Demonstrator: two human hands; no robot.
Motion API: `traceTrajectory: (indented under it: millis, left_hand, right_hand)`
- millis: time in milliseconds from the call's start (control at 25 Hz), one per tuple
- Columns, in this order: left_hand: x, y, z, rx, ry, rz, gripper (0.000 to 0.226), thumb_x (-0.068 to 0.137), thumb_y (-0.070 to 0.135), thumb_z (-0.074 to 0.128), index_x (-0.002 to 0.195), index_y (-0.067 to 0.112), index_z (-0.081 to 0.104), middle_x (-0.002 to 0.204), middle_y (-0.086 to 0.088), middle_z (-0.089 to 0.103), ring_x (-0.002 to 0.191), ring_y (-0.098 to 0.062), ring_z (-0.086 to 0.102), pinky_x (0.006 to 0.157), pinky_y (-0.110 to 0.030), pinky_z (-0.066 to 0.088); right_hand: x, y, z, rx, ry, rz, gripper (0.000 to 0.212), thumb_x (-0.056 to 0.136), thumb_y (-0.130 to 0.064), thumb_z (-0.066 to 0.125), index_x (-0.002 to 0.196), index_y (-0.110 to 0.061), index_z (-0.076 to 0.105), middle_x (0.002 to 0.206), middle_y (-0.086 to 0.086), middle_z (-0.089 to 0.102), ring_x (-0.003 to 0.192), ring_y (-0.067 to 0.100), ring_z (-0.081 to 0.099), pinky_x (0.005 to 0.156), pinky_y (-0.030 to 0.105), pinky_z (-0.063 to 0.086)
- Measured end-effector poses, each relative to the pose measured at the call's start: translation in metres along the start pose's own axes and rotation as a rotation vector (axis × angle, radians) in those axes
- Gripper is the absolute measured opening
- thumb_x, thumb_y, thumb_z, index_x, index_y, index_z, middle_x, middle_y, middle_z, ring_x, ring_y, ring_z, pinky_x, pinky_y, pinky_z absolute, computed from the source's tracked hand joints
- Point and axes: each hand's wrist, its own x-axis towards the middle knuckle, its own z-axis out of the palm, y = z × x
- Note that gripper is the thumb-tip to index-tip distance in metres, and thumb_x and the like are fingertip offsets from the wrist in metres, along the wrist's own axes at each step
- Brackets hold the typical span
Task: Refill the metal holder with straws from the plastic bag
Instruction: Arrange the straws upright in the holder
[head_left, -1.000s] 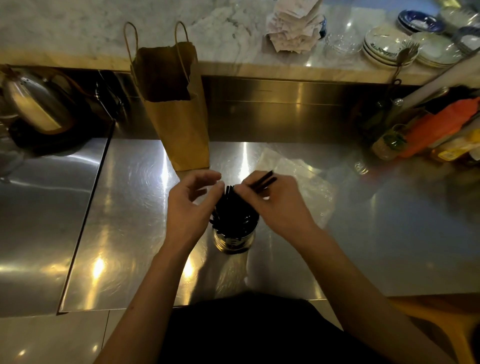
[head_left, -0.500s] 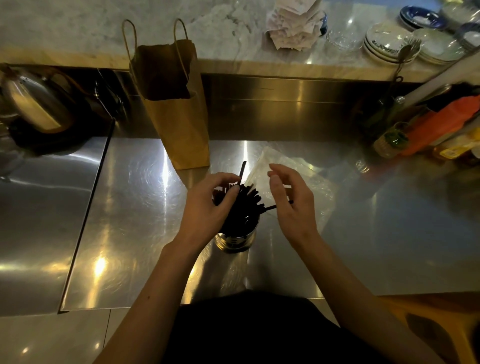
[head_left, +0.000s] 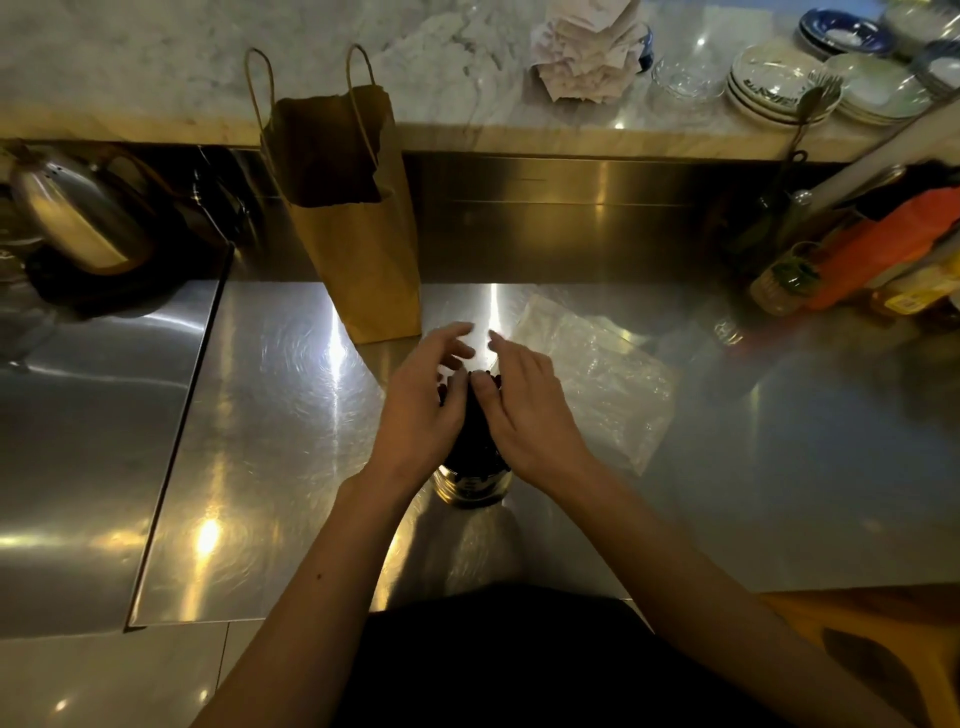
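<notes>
A brushed stainless steel counter (head_left: 727, 493) is spanning the foreground, throwing back warm yellow glare from lighting overhead. A steel backsplash (head_left: 571, 223) is rising behind it to a marble ledge (head_left: 156, 67) edged in pale wood. A brown paper bag (head_left: 353, 218) is standing upright against the backsplash. Stacked plates (head_left: 779, 88) are sitting on the ledge at right. A metal kettle (head_left: 72, 218) is resting at far left.

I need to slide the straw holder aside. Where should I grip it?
Grip the bare lower wall of the metal holder, coming in low from the side. It stands upright, and the straws fan above its rim, so a top grab would only catch them.
</notes>
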Motion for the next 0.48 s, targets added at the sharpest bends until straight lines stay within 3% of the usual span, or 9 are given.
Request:
traceTrajectory:
  millis: [120,240,360,480]
  left_hand:
    - [-0.001,-0.008,-0.009,-0.026,0.16,-0.116,0.027,0.096,0.011,0.053,0.122,0.017,0.059,0.118,0.002,0.065,0.104,-0.01,0.062,0.093,-0.018,0.047]
    - [-0.007,-0.015,-0.013,-0.012,0.116,-0.11,0.024,0.097,0.014,0.052,0.12,0.015,0.062,0.12,-0.002,0.066,0.11,-0.015,0.061,0.097,-0.026,0.047]
    - [-0.009,-0.015,-0.013,0.012,0.002,-0.078,0.026,0.095,0.02,0.057,0.121,0.021,0.062,0.123,0.002,0.064,0.114,-0.011,0.058,0.095,-0.016,0.042]
    - [-0.006,-0.015,-0.009,0.103,-0.127,-0.047,0.031,0.094,0.022,0.061,0.125,0.022,0.062,0.129,0.003,0.061,0.118,-0.01,0.054,0.095,-0.01,0.034]
  right_hand:
    - [-0.003,0.005,0.005,-0.287,-0.127,-0.194,0.06,0.101,-0.048,0.016,0.15,-0.015,0.031,0.155,0.003,0.036,0.146,0.02,0.021,0.121,0.045,0.015]
    - [-0.001,0.008,0.006,-0.417,-0.193,-0.294,0.065,0.099,-0.052,0.011,0.153,-0.017,0.02,0.163,0.0,0.015,0.151,0.018,-0.001,0.121,0.046,-0.002]
    - [-0.001,0.007,-0.005,-0.01,0.068,-0.159,0.048,0.103,-0.034,0.037,0.148,-0.016,0.036,0.155,0.004,0.034,0.145,0.018,0.023,0.117,0.032,0.017]
    - [-0.004,0.023,-0.016,0.182,0.234,0.051,0.033,0.095,-0.025,0.056,0.128,-0.021,0.057,0.125,-0.004,0.055,0.113,0.01,0.052,0.096,0.024,0.044]
